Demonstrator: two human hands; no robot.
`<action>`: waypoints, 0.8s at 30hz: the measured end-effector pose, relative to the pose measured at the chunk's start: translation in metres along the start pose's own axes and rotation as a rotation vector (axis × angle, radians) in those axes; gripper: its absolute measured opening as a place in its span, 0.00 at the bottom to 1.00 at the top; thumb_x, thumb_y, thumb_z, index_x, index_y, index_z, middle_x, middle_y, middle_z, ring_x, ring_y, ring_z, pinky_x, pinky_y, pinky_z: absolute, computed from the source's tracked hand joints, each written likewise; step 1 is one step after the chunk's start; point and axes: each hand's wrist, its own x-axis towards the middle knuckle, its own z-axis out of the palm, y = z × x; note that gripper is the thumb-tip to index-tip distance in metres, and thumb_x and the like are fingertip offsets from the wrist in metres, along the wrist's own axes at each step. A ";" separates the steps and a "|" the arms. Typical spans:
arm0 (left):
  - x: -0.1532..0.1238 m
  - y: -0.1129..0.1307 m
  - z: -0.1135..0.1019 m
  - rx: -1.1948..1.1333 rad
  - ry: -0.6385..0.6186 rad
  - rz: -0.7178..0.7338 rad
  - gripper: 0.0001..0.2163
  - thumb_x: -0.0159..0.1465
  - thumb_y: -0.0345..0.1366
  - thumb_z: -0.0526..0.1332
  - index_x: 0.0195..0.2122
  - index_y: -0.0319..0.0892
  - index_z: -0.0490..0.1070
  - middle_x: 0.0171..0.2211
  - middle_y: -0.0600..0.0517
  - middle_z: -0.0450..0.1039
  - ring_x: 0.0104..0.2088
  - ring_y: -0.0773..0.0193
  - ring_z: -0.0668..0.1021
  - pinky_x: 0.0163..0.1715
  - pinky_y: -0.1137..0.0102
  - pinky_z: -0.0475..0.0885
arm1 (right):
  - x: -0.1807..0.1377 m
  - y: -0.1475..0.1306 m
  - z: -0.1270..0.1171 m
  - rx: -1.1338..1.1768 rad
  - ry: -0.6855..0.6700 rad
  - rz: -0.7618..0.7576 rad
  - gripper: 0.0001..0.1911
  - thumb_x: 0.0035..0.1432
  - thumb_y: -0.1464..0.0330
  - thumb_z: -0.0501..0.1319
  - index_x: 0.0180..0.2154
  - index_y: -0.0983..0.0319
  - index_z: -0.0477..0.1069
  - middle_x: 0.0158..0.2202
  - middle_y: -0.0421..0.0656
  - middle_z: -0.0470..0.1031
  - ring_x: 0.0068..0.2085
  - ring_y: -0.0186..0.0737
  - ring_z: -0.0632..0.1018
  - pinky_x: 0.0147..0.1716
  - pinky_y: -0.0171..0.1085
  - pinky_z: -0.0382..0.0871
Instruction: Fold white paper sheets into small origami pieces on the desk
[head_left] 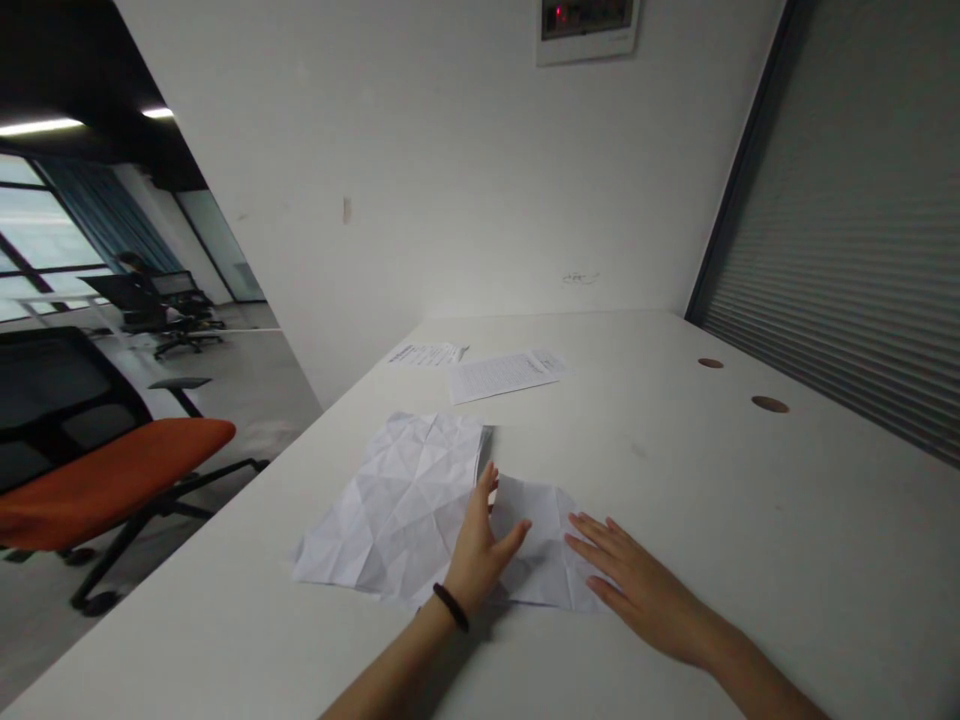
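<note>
Creased white paper (420, 495) lies spread on the white table, its surface crossed by many fold lines. Joined to it or tucked against it on the right is a smaller flap of creased paper (544, 560); I cannot tell which. My left hand (480, 545), with a dark band at the wrist, is held on edge where the two parts meet, thumb and fingers apart. On the right edge of the flap, my right hand (630, 580) rests with its fingers stretched out and spread. Neither hand grips anything.
Behind the creased paper lie a printed sheet (506, 375) and another sheet with writing (427, 354). Two round holes, a near one (770, 404) and a far one (710, 363), pierce the table (675, 470) at right. An orange chair (127, 475) stands on the left.
</note>
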 end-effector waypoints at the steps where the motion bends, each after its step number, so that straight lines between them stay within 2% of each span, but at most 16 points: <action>1: 0.000 0.003 0.000 -0.043 0.006 0.013 0.34 0.57 0.35 0.59 0.61 0.47 0.40 0.59 0.41 0.50 0.52 0.53 0.66 0.45 0.59 0.68 | 0.000 0.000 0.000 0.004 0.002 0.003 0.23 0.62 0.61 0.46 0.58 0.52 0.52 0.63 0.38 0.47 0.62 0.38 0.49 0.61 0.47 0.39; 3: 0.000 0.010 0.000 -0.045 -0.059 0.069 0.34 0.58 0.35 0.59 0.61 0.48 0.39 0.60 0.41 0.49 0.49 0.55 0.69 0.40 0.62 0.70 | 0.000 0.000 0.000 0.001 0.002 0.001 0.23 0.62 0.61 0.46 0.58 0.53 0.52 0.63 0.38 0.47 0.62 0.38 0.49 0.61 0.47 0.40; 5: -0.003 0.016 -0.001 0.106 -0.237 0.160 0.35 0.56 0.39 0.61 0.61 0.46 0.43 0.58 0.41 0.53 0.51 0.51 0.66 0.44 0.58 0.68 | 0.001 -0.001 0.000 -0.008 -0.002 -0.005 0.23 0.62 0.60 0.46 0.58 0.53 0.53 0.63 0.39 0.47 0.62 0.38 0.49 0.61 0.47 0.40; 7: -0.005 0.020 -0.002 0.329 -0.455 0.256 0.37 0.53 0.46 0.64 0.60 0.45 0.48 0.58 0.41 0.55 0.56 0.45 0.59 0.51 0.50 0.58 | 0.001 -0.001 0.000 -0.012 -0.003 -0.015 0.23 0.62 0.60 0.47 0.58 0.54 0.53 0.63 0.40 0.47 0.62 0.39 0.50 0.61 0.48 0.40; 9: -0.007 0.023 -0.004 0.492 -0.624 0.328 0.41 0.50 0.53 0.63 0.61 0.43 0.48 0.60 0.42 0.50 0.60 0.42 0.51 0.55 0.46 0.49 | 0.001 -0.001 -0.001 -0.007 0.005 -0.027 0.23 0.62 0.61 0.47 0.58 0.54 0.53 0.63 0.40 0.48 0.62 0.39 0.50 0.60 0.49 0.40; 11: -0.008 0.025 -0.005 0.563 -0.719 0.359 0.42 0.52 0.57 0.59 0.61 0.41 0.45 0.62 0.41 0.43 0.61 0.44 0.46 0.56 0.48 0.46 | 0.001 -0.001 -0.002 0.004 0.015 -0.032 0.23 0.61 0.62 0.48 0.58 0.53 0.52 0.63 0.40 0.48 0.62 0.39 0.50 0.60 0.49 0.40; 16: -0.011 0.027 -0.006 0.628 -0.767 0.382 0.37 0.58 0.57 0.50 0.62 0.39 0.43 0.62 0.41 0.43 0.61 0.50 0.48 0.58 0.53 0.47 | 0.000 -0.001 -0.001 0.015 0.020 -0.053 0.25 0.61 0.61 0.49 0.59 0.52 0.49 0.63 0.40 0.48 0.62 0.39 0.50 0.60 0.49 0.40; 24: -0.014 0.025 -0.004 0.658 -0.743 0.400 0.34 0.61 0.55 0.49 0.62 0.39 0.43 0.62 0.42 0.43 0.61 0.52 0.48 0.58 0.54 0.47 | -0.002 -0.002 0.001 -0.013 -0.009 -0.042 0.35 0.55 0.56 0.56 0.60 0.54 0.44 0.64 0.41 0.42 0.63 0.41 0.46 0.61 0.48 0.37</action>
